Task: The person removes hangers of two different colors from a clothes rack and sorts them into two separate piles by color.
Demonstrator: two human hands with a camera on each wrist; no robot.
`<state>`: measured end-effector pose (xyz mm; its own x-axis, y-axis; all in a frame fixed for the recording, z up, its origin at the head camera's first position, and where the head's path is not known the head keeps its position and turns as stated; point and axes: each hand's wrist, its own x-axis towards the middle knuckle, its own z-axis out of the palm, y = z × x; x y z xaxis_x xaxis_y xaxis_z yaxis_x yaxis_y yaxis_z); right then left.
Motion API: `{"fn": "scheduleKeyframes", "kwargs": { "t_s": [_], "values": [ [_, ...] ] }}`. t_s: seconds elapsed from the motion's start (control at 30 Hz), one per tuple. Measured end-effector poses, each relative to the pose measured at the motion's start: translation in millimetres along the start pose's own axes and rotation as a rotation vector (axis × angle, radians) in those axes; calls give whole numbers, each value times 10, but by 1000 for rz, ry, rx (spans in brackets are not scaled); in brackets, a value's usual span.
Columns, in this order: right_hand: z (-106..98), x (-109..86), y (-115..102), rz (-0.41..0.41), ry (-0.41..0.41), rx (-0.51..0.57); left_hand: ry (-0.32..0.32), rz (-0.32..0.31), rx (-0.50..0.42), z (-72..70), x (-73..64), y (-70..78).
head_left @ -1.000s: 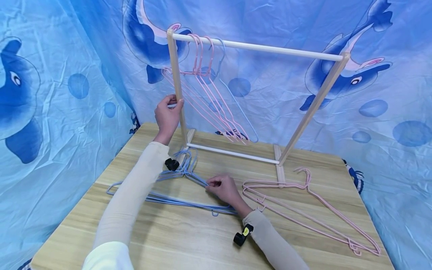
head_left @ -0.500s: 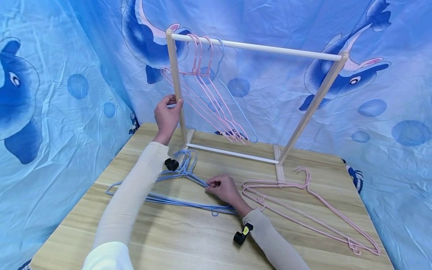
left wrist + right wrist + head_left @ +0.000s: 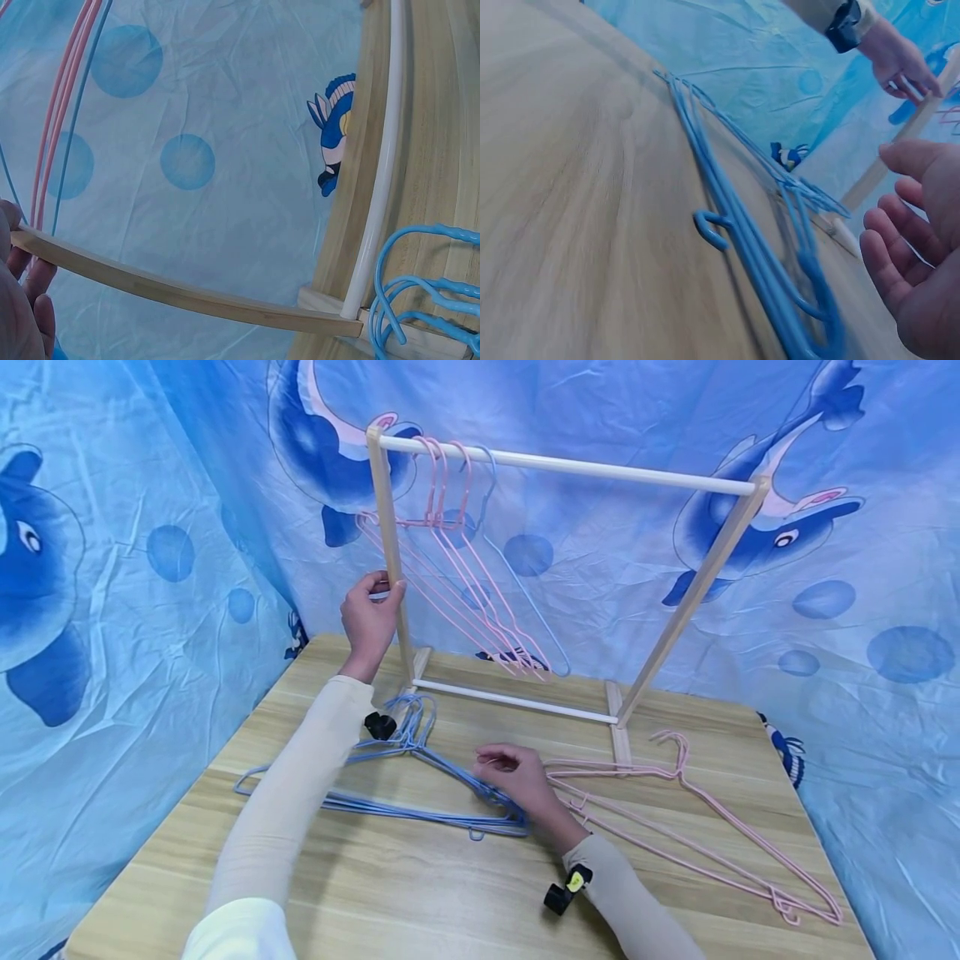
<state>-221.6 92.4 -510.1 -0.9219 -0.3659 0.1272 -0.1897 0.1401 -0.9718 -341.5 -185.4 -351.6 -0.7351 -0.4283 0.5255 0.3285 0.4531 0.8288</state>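
Flat on the table (image 3: 420, 893), blue hangers (image 3: 420, 812) with long axis roughly nine to three o'clock. Nearer, at their three-o'clock end, right hand (image 3: 517, 779) with fingers loosely bent, pinching nothing, contact unclear; farther off, toward twelve, left hand (image 3: 369, 618) pinching a wooden post (image 3: 389, 543).

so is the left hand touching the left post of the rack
Touching. The left wrist view shows the left hand gripping the left post, thumb on one side and fingers on the other.
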Motion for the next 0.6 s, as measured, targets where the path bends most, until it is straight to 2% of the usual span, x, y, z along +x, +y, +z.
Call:
{"fn": "scheduleKeyframes", "kwargs": {
  "t_s": [0.2,0.37,0.47,0.6],
  "values": [
    [-299,-159,-121,-4,17,93,-10,-11,-6,2,3,-10],
    [-567,-220,-319,-3,90,237,-10,-14,-1,-3,7,-9],
    [-736,-211,-460,-47,132,276,-13,-13,1,-2,9,-3],
    [-949,-192,-636,-117,137,312,-15,-16,1,6,2,9]
  ]
}}
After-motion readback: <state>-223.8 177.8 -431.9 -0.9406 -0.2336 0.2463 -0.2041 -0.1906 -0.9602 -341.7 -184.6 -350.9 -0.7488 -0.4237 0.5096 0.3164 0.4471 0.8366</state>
